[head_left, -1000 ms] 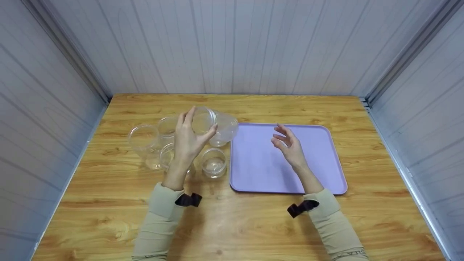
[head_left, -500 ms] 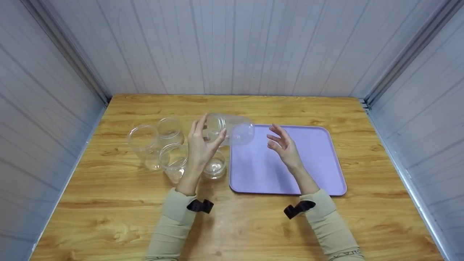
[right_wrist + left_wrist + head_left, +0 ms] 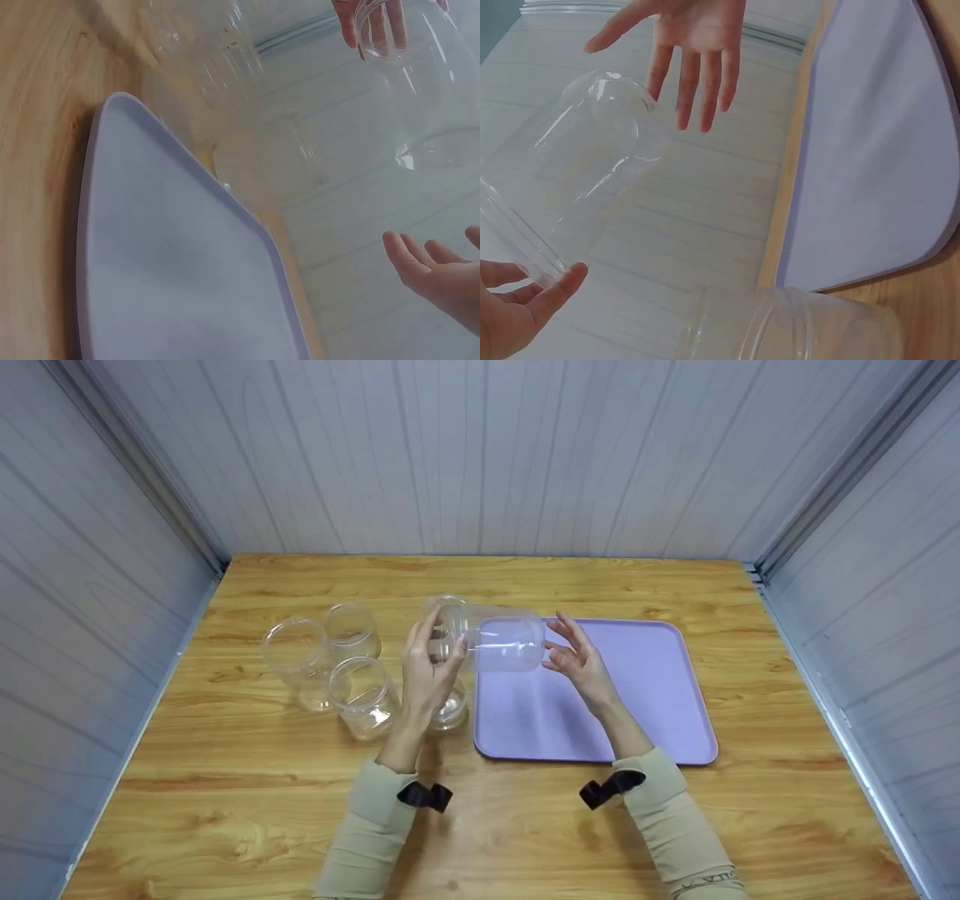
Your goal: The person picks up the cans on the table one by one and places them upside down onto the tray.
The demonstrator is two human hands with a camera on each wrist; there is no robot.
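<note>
My left hand [image 3: 427,675] grips a clear plastic jar [image 3: 506,643] by its mouth end, thumb on the near side and fingers on the far side. The jar lies sideways in the air over the left part of a lilac tray [image 3: 660,735], its base pointing right. My right hand [image 3: 589,675] is beside that base with fingers spread and thumb apart, holding nothing. In the left wrist view, the right hand's fingers [image 3: 709,82] hang straight near the base. The right wrist view shows a gap between the jar [image 3: 427,97] and my right hand [image 3: 442,289].
Several clear jars stand on the wooden table left of the tray: a tall one [image 3: 294,649], one behind [image 3: 352,634], one nearer [image 3: 365,697], and a low one [image 3: 450,712] partly hidden by my left hand. Pale panel walls [image 3: 480,457] enclose the table.
My left hand has carried the jar rightward and nearer, turning it from tilted to nearly level, its base now close to my right hand. The right hand has shifted slightly left.
</note>
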